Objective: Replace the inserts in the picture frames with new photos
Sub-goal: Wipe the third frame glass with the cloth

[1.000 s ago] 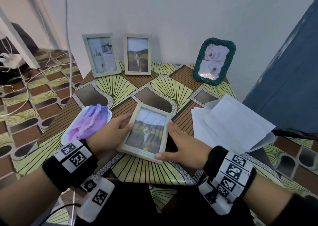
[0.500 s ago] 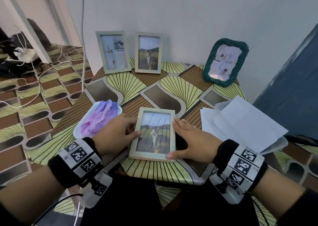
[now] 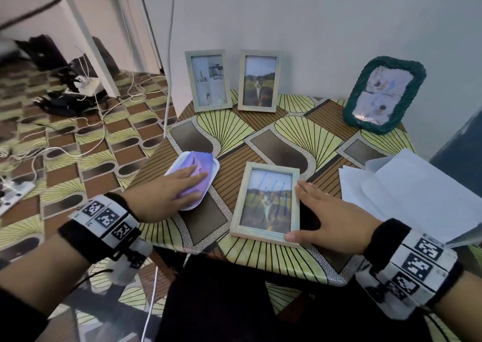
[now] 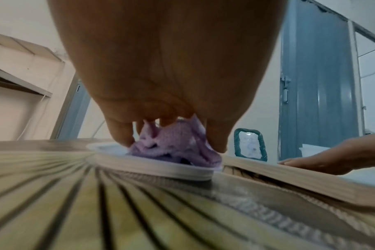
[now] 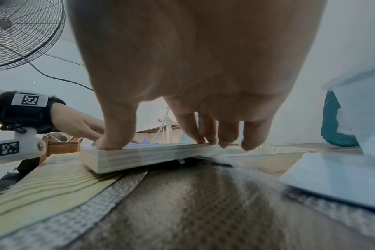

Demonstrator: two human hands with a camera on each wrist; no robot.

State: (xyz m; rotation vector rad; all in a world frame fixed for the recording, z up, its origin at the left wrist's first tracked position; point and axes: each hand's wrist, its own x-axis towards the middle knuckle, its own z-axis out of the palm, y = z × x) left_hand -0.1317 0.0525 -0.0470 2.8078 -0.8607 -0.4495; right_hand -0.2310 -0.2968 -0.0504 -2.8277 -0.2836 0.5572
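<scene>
A pale wooden picture frame point(image 3: 266, 198) with a cat photo and blue scribbles on its glass lies face up near the table's front edge. My right hand point(image 3: 298, 210) rests along its right side with straight fingers. In the right wrist view the thumb point(image 5: 112, 142) presses the frame point(image 5: 143, 157) at its near corner, and the frame lies slightly tilted. My left hand point(image 3: 193, 182) is off the frame and grips a purple cloth point(image 3: 200, 163) in a white tray point(image 3: 215, 168). The left wrist view shows the cloth point(image 4: 182, 145) bunched between my fingers point(image 4: 120, 133) and thumb.
Two wooden frames point(image 3: 208, 79) point(image 3: 259, 81) and a green woven frame point(image 3: 383, 94) stand against the back wall. White sheets point(image 3: 417, 193) lie over a container at the right. Cables and power strips point(image 3: 86, 86) litter the floor to the left of the table.
My left hand has left the frame's left edge and moved left onto the purple cloth in the tray. The right hand stays on the frame's right side.
</scene>
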